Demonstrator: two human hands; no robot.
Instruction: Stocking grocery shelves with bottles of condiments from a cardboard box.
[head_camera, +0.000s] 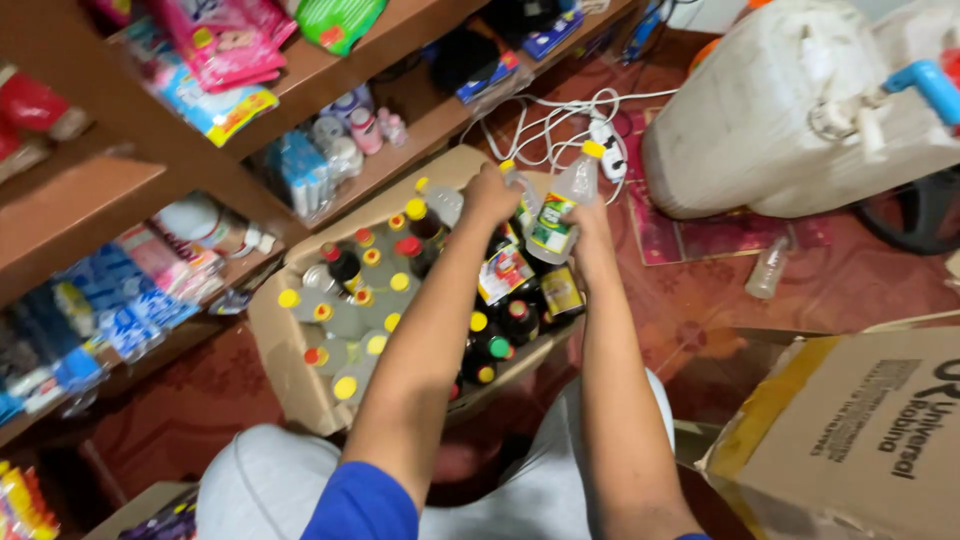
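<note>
While crouching over an open box (290, 370) of bottles on the floor, a person is closing the right hand (592, 222) around a clear yellow-capped bottle (562, 205) above it, the left hand (490, 192) clasping a smaller bottle (520, 190) beside shelves (130, 160).

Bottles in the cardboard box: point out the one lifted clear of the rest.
The clear bottle with the yellow cap, held tilted in the right hand above the box's far end; the others stand packed upright in the cardboard box.
</note>
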